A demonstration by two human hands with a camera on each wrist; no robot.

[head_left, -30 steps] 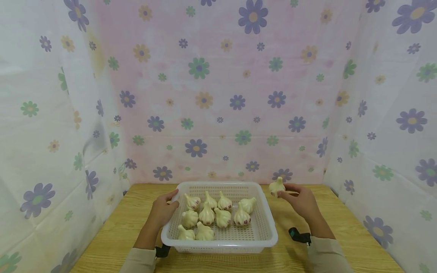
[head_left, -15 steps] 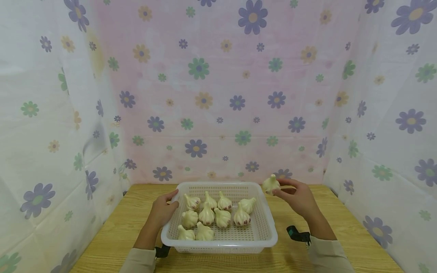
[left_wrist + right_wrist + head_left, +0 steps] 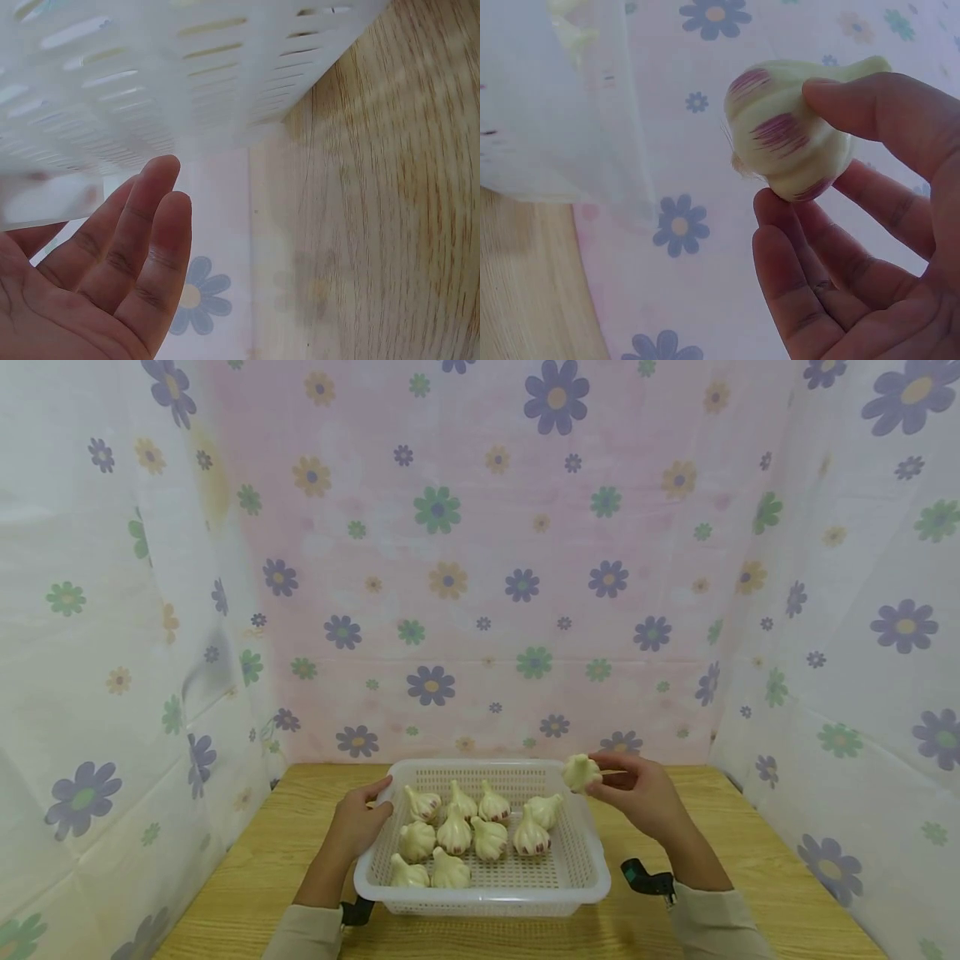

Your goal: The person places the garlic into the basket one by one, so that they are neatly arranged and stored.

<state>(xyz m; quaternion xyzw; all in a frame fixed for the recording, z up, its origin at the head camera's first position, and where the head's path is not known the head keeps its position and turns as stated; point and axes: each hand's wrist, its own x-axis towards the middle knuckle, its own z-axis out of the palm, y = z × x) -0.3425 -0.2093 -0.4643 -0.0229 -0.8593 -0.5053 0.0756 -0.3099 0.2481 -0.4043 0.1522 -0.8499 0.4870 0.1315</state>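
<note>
A white plastic basket (image 3: 480,894) with slotted walls stands on the table and holds several garlic bulbs (image 3: 453,832). My left hand (image 3: 360,823) grips its left rim, thumb at the top edge. In the left wrist view, fingers (image 3: 165,236) of that hand lie along the outside of the slotted wall. Over the basket's back right corner, my right hand (image 3: 637,793) pinches a garlic bulb (image 3: 581,772) between thumb and fingers. The right wrist view shows this garlic bulb (image 3: 787,131) up close, pale with purple streaks and small root hairs.
The wooden table (image 3: 247,860) extends on both sides of the basket. Behind it hangs a flower-patterned cloth (image 3: 480,568), with similar cloth at left and right. A black wrist device (image 3: 647,878) sits below the right hand.
My right hand has carried the garlic bulb leftward, from beside the basket to above its back right corner, and the bulb has tilted. The left hand and basket stay put.
</note>
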